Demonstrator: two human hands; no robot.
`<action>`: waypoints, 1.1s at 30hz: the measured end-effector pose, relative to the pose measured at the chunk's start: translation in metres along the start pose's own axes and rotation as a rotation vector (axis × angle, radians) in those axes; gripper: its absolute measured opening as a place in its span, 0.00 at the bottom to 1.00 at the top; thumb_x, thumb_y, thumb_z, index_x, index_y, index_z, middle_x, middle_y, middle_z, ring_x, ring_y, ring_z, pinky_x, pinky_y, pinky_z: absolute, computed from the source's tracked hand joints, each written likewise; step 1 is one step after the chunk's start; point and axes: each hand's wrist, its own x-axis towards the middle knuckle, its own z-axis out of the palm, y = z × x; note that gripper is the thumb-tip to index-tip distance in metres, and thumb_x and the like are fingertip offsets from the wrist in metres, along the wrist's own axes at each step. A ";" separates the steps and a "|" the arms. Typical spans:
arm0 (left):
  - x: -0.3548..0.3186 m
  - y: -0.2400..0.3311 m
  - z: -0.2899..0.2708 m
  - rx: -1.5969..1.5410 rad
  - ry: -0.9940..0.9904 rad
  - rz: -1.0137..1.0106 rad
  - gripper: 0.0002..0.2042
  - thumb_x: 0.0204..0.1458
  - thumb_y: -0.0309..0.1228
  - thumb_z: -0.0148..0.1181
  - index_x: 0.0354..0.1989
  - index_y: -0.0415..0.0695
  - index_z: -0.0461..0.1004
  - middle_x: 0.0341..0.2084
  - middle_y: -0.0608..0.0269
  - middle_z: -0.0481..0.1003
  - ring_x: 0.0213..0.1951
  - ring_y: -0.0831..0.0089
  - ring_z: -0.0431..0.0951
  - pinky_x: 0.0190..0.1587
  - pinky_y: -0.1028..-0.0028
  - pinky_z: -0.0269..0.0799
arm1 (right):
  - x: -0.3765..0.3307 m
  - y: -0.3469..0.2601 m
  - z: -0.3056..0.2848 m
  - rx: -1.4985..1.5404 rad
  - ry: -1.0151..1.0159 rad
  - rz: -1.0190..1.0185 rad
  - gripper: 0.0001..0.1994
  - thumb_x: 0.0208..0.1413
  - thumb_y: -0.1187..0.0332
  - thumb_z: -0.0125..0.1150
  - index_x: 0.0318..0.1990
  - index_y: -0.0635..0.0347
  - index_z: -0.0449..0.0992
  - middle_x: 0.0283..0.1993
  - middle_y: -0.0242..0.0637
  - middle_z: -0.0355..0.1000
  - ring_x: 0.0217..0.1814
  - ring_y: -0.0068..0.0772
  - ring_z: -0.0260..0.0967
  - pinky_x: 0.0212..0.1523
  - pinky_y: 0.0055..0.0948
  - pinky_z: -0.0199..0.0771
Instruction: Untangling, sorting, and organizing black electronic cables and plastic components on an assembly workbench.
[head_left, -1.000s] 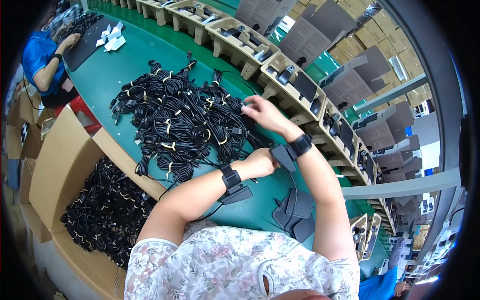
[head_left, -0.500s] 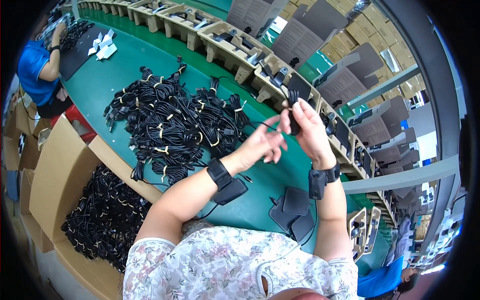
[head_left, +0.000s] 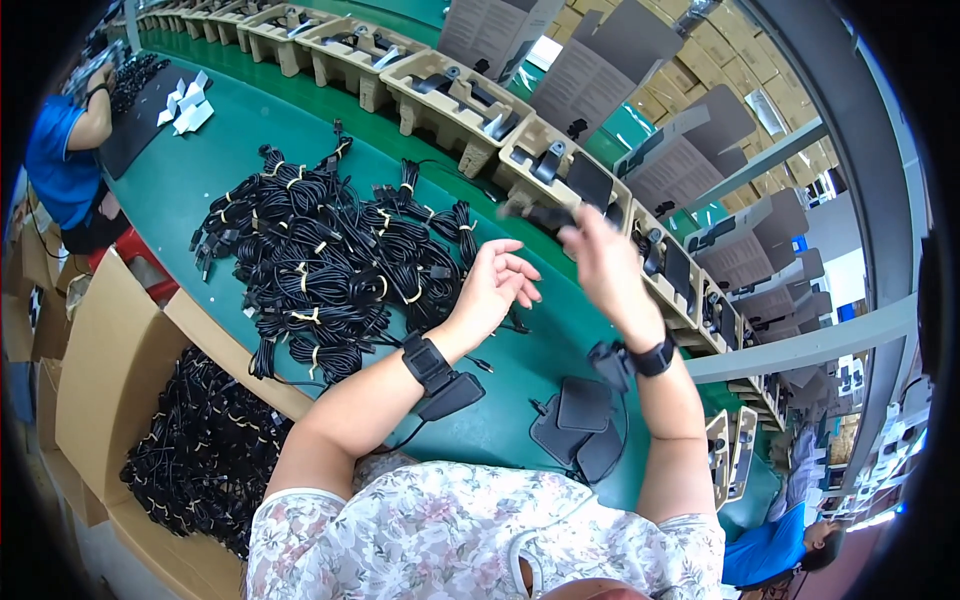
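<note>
My right hand is smeared by motion beside the row of moulded trays. From its fingers a blurred black coiled cable reaches out to the left, over the near side of a tray. My left hand hangs over the green table with its fingers apart and loosely bent, holding nothing. Just left of it lies a large heap of black cables, coiled and bound with pale ties. Both wrists wear black straps with small dark boxes.
A cardboard box of more tied cables stands at the lower left. Flat black pads lie on the table near my body. Upright printed cartons line the far side behind the trays. Co-workers in blue sit at far left and lower right.
My right hand has swung the coiled cable left and forward to the tray row. My left hand has drawn back from it, toward the heap, with fingers loose.
</note>
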 end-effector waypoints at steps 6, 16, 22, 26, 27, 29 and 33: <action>-0.005 -0.011 -0.007 0.254 -0.031 -0.072 0.19 0.51 0.15 0.44 0.52 0.40 0.54 0.36 0.59 0.68 0.28 0.77 0.72 0.29 0.80 0.69 | 0.090 0.033 -0.009 -0.282 0.115 0.169 0.13 0.54 0.63 0.52 0.42 0.62 0.70 0.30 0.49 0.72 0.34 0.51 0.71 0.33 0.41 0.70; -0.011 -0.011 0.000 0.307 -0.016 -0.094 0.18 0.47 0.14 0.43 0.48 0.39 0.57 0.32 0.60 0.68 0.25 0.76 0.72 0.27 0.76 0.68 | 0.168 0.056 0.042 -0.637 -0.289 0.222 0.13 0.56 0.64 0.47 0.32 0.65 0.74 0.33 0.54 0.72 0.39 0.52 0.71 0.38 0.42 0.72; -0.012 -0.016 0.002 0.364 -0.037 -0.108 0.19 0.47 0.14 0.43 0.49 0.39 0.57 0.34 0.60 0.68 0.26 0.79 0.71 0.28 0.79 0.66 | 0.168 0.075 0.086 -0.514 -0.119 0.337 0.13 0.53 0.67 0.46 0.36 0.66 0.75 0.39 0.52 0.73 0.42 0.48 0.72 0.42 0.40 0.72; -0.011 -0.016 0.001 0.386 -0.029 -0.102 0.18 0.47 0.14 0.43 0.48 0.39 0.59 0.34 0.61 0.68 0.26 0.79 0.71 0.29 0.79 0.67 | 0.167 0.074 0.066 -0.366 -0.214 0.363 0.18 0.54 0.59 0.48 0.34 0.69 0.75 0.34 0.53 0.73 0.38 0.49 0.72 0.41 0.39 0.71; -0.011 -0.016 0.000 0.399 -0.033 -0.108 0.17 0.47 0.14 0.43 0.48 0.40 0.59 0.34 0.61 0.68 0.26 0.79 0.71 0.29 0.79 0.67 | 0.167 0.070 0.061 -0.385 -0.232 0.388 0.19 0.53 0.58 0.49 0.35 0.69 0.75 0.33 0.53 0.73 0.38 0.48 0.72 0.41 0.39 0.71; -0.013 -0.016 -0.002 0.427 -0.035 -0.118 0.17 0.47 0.14 0.43 0.47 0.40 0.60 0.34 0.61 0.68 0.26 0.79 0.71 0.30 0.79 0.68 | 0.168 0.069 0.059 -0.402 -0.248 0.409 0.20 0.53 0.57 0.50 0.36 0.69 0.75 0.33 0.52 0.74 0.37 0.48 0.72 0.41 0.38 0.71; -0.012 -0.015 0.000 0.414 -0.022 -0.088 0.15 0.48 0.15 0.44 0.45 0.40 0.61 0.31 0.61 0.68 0.24 0.77 0.71 0.28 0.76 0.69 | 0.174 0.086 0.061 -0.277 -0.278 0.579 0.19 0.50 0.59 0.50 0.39 0.67 0.76 0.43 0.52 0.72 0.45 0.47 0.71 0.47 0.36 0.70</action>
